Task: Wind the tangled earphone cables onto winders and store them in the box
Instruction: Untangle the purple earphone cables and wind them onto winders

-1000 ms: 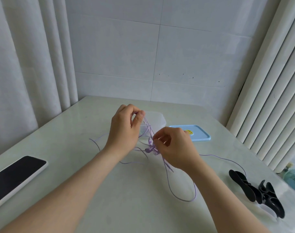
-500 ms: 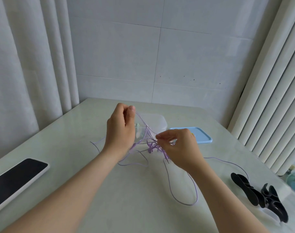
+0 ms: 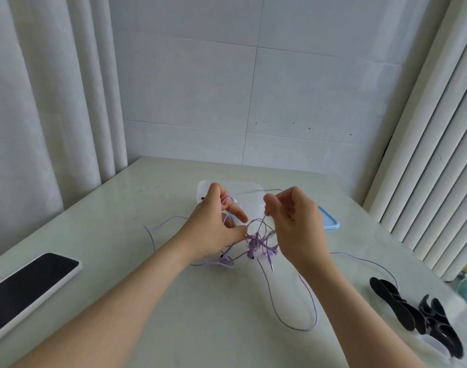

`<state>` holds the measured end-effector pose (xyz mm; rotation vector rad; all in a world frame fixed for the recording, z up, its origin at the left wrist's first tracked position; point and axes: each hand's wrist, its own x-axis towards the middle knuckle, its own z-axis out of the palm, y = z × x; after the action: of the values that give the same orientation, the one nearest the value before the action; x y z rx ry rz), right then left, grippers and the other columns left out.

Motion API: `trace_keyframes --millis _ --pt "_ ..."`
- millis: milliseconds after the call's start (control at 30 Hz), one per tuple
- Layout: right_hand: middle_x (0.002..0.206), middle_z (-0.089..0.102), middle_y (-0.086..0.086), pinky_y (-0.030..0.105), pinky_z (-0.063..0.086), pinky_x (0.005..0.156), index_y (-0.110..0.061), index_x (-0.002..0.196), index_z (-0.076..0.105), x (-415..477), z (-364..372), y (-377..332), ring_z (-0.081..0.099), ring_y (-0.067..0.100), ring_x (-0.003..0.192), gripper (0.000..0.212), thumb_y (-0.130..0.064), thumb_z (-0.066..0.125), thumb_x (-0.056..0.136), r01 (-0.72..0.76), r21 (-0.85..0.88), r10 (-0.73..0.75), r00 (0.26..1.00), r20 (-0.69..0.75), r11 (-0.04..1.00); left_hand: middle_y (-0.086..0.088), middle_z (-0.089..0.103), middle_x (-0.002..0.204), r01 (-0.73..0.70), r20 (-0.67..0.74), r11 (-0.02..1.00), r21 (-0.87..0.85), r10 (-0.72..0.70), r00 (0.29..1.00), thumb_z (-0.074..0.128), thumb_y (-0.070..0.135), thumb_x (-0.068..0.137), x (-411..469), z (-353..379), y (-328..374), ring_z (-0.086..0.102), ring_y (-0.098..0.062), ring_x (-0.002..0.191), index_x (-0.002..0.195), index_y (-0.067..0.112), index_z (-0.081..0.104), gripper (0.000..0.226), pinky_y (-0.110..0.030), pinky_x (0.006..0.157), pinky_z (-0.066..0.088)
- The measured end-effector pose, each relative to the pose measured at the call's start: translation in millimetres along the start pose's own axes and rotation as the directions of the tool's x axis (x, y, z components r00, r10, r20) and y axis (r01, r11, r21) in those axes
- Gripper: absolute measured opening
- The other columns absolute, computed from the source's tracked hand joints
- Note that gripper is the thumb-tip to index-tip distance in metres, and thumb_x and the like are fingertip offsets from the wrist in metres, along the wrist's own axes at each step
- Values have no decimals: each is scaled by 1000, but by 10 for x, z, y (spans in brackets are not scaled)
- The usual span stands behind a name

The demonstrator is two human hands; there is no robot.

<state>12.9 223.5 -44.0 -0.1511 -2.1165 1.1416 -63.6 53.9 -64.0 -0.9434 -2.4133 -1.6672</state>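
- Your left hand has its grip curled round a loop of the purple earphone cables; your right hand pinches a single strand.
- The knot hangs between them, just above the counter, in front of the clear box.
- Pull gently apart, and feed the loose plug end back through rather than tightening.
- The black winders lie to your right, not yet used.

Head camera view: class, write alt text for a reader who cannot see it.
A person's left hand and right hand pinch tangled purple earphone cables just above a pale table. Behind them sit a clear box and a blue lid; black winders lie right, a phone left.
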Motion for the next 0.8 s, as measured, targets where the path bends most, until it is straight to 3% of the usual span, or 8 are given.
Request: trace_keyframes --millis 167,233,300,367,467,600,700,800 --pt "69 76 0 24 51 66 -12 93 50 -15 -52 -74 72 16 68 23 -28 54 109 19 201 4 993 -115 979 2 73 86 1 -109 999 51 4 994 76 3 83 23 -23 -24 60 -22 66 91 21 30 50 -31 67 51" --pt "65 74 -5 22 47 68 -12 96 48 -34 -49 -69 70 14 65 23 -31 51 110 69 120 -46 983 -179 990 5 72 84 -29 -122 995 93 41 992 76 3 85 19 -30 -21 61 -21 70 91 23 30 50 -26 69 49" --pt "65 73 -10 20 41 76 -14 97 47 -40 -47 -57 67 9 67 22 -30 51 110 171 -30 -173 961 -216 985 6 71 84 -58 -139 985 165 81 987 74 1 88 17 -23 -13 57 -9 66 90 25 31 49 -14 63 43" --pt "67 73 -12 25 41 79 -15 99 45 -48 -28 -39 68 10 69 19 -29 50 111 180 -44 -186 959 -216 983 6 69 85 -87 -142 968 237 123 982 69 -2 90 13 0 -3 55 -7 66 91 25 33 45 -13 61 41" --pt "66 74 -10 37 47 70 -16 102 43 -63 12 -34 65 18 64 18 -32 46 112 92 81 -74 976 -206 992 11 67 89 -129 -95 928 349 172 980 60 -3 92 -1 12 27 55 -7 70 97 22 37 35 -21 61 41" --pt "62 73 -4 38 49 61 -23 97 41 -58 -6 -39 60 31 51 23 -42 45 110 32 91 -23 994 -106 995 7 76 96 -47 -27 987 152 51 998 47 -2 99 -20 70 146 51 2 56 102 18 47 20 -17 57 35" --pt "64 74 1 34 47 53 -17 100 41 -59 4 -32 56 37 40 26 -40 45 110 -46 146 49 999 -21 988 -3 78 93 83 47 995 -51 -80 996 59 17 103 -34 64 175 52 -1 51 106 16 56 5 -31 61 39" --pt "69 76 -4 38 48 65 -16 100 39 -59 15 -10 57 33 42 29 -43 42 111 -18 124 16 1000 21 992 1 78 95 66 129 997 -29 -62 990 78 30 92 -60 34 177 65 -15 68 106 20 57 27 -33 73 52"
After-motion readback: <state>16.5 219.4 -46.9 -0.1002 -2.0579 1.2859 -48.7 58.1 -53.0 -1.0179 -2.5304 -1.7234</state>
